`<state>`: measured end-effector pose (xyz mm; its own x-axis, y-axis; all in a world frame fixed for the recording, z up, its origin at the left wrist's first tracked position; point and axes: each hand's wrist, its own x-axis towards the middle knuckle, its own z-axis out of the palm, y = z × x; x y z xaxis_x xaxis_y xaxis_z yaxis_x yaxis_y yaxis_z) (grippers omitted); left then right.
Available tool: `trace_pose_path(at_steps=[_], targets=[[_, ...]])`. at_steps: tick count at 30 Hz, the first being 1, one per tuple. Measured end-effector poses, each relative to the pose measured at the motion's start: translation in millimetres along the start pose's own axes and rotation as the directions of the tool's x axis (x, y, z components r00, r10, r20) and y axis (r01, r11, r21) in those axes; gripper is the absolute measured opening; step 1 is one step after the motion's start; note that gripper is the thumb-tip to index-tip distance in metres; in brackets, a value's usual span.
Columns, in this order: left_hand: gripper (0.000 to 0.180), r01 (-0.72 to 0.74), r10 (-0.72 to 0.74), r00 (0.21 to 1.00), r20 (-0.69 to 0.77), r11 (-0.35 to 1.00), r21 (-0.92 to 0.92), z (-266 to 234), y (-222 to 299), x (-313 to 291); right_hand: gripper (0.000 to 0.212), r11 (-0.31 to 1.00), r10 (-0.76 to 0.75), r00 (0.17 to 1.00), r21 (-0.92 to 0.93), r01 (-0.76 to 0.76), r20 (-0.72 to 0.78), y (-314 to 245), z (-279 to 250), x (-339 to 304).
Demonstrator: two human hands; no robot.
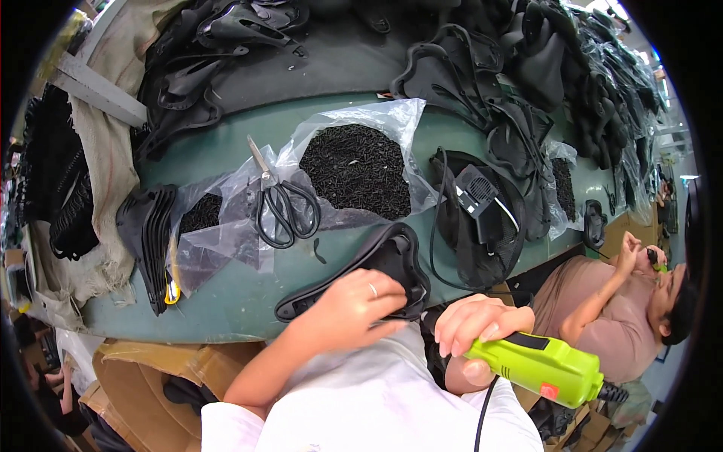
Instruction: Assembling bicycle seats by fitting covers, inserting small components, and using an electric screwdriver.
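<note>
A black moulded plastic shell (384,248) with a raised rim lies at the table's near edge, in front of my body. My left hand (354,305), with a ring on one finger, is over its near side. Its fingers are bent inward, and whatever they may hold is hidden. To the right, my right hand (482,328) is wrapped round a lime-green electric screwdriver (553,369) with a black cord. The tool lies level, its front end pointing left toward the shell; the tip is hidden behind my fingers.
Beyond the shell are black-handled scissors (277,207) and a clear plastic bag (410,124) of small black screw-like pieces (354,169). Stacked shells (147,241) stand left. A black power adapter (482,200) sits right. A co-worker (610,316) works at far right; a cardboard box (143,377) is lower left.
</note>
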<state>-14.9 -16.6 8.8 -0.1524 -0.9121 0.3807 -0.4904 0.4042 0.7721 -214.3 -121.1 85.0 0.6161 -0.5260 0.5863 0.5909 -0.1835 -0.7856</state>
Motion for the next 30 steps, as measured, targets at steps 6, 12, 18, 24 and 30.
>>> trace_pose_path(at_steps=[6, 12, 18, 24, 30], targets=[[0.011, 0.230, -0.103, 0.951, -0.291, 0.865, 0.446, -54, -49, 68, 0.050, 0.996, -0.027, 0.997, -0.084, 0.022, -0.067, -4, 2, -14], [0.015, 0.203, -0.148, 0.978, -0.144, 0.562, 0.802, -42, -116, 76, 0.051, 0.995, -0.040, 0.985, -0.098, 0.023, -0.170, -10, 4, -22], [0.018, 0.225, -0.050, 0.964, -0.261, 0.674, 0.704, -54, -102, 70, 0.050, 0.998, 0.013, 0.964, -0.059, -0.029, -0.267, -9, 5, -29], [0.024, 0.077, -0.018, 0.982, -0.191, 0.949, 0.305, -31, -7, 23, 0.049, 0.998, -0.034, 0.969, -0.060, 0.019, -0.246, 6, 10, -21], [0.025, 0.022, 0.032, 0.978, -0.205, 0.967, 0.253, 5, 13, -42, 0.052, 0.987, 0.019, 0.996, 0.163, -0.004, -0.092, 26, 32, -4]])
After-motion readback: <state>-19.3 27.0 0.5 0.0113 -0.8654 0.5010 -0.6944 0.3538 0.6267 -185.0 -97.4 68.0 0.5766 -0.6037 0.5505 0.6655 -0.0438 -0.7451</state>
